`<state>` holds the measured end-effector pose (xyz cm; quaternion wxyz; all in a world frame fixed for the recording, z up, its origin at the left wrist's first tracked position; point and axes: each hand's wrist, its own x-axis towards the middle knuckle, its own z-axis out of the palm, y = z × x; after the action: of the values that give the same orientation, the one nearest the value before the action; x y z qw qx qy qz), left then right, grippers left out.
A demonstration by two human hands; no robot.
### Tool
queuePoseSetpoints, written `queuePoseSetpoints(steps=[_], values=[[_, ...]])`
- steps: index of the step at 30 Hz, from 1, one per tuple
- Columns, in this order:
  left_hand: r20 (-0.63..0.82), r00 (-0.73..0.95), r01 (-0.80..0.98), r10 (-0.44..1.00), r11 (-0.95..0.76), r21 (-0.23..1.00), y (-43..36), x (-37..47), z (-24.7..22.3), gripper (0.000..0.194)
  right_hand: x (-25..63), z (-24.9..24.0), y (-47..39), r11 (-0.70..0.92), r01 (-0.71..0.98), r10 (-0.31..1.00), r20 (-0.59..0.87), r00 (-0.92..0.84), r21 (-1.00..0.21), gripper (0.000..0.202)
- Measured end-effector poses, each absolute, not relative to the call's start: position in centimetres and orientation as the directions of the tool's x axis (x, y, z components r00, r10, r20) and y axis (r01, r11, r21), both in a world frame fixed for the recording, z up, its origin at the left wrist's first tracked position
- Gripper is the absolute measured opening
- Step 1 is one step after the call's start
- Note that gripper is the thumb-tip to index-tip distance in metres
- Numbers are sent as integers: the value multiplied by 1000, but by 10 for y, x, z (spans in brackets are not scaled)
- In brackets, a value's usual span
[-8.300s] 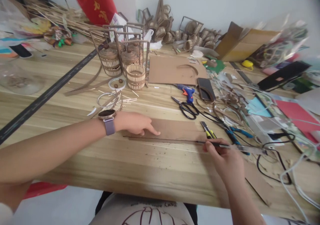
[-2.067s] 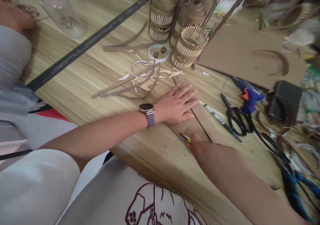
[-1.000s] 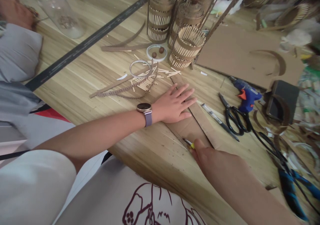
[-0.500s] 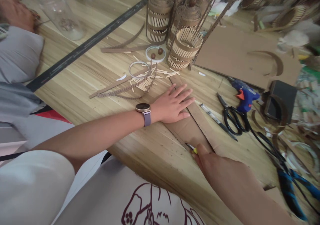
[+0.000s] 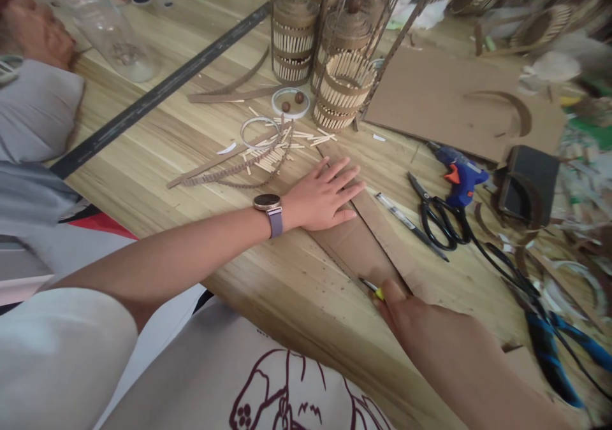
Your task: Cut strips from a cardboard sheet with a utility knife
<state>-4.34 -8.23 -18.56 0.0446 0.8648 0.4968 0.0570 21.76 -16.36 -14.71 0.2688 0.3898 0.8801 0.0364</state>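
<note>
My left hand [image 5: 324, 195] lies flat with spread fingers on a piece of brown cardboard [image 5: 356, 246], a watch on its wrist. Along the board runs a dark straight line, with a narrower cardboard strip [image 5: 382, 226] on its right side. Near the board's close end, my right hand [image 5: 399, 309] is closed around a craft knife [image 5: 371, 288]. Only the knife's thin blade and a bit of yellow handle show; the fingers cover the rest. The blade points left, at the board's near edge.
To the right lie a pen [image 5: 399, 213], black scissors [image 5: 435, 216], a blue glue gun [image 5: 461, 174], a phone [image 5: 528, 181] and blue-handled pliers [image 5: 549, 353]. Matchsticks [image 5: 270, 156] and matchstick lanterns [image 5: 344, 92] stand beyond. Another person's hand [image 5: 38, 25] rests at upper left.
The view has shifted slightly. My right hand with the craft knife has slid a little along the cardboard, toward me and to the right. My left hand stays pressed on the board.
</note>
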Motion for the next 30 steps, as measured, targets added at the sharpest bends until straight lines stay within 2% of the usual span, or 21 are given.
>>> queuePoseSetpoints(steps=[5,9,13,16,21,26,30], values=[[94,507,847,857,-515,133,-82,-44,-190,61,224,-146,-168,732,643,662,-460,-593,224,19],[100,512,843,853,-521,130,-81,-45,-192,61,230,-147,-171,736,624,668,-424,-611,261,22],[105,514,843,851,-524,120,-81,-45,-192,61,233,-143,-171,768,594,631,-439,-639,240,41],[94,515,844,852,-523,116,-81,-45,-192,61,234,-135,-171,787,575,606,-454,-653,222,48],[86,518,843,851,-525,121,-81,-45,-191,62,243,-137,-175,782,586,608,-465,-643,212,52],[86,519,844,850,-526,108,-81,-45,-191,62,257,-146,-179,743,620,654,-470,-594,250,42],[81,523,843,848,-529,101,-80,-46,-191,61,265,-142,-182,777,602,611,-444,-655,181,52]])
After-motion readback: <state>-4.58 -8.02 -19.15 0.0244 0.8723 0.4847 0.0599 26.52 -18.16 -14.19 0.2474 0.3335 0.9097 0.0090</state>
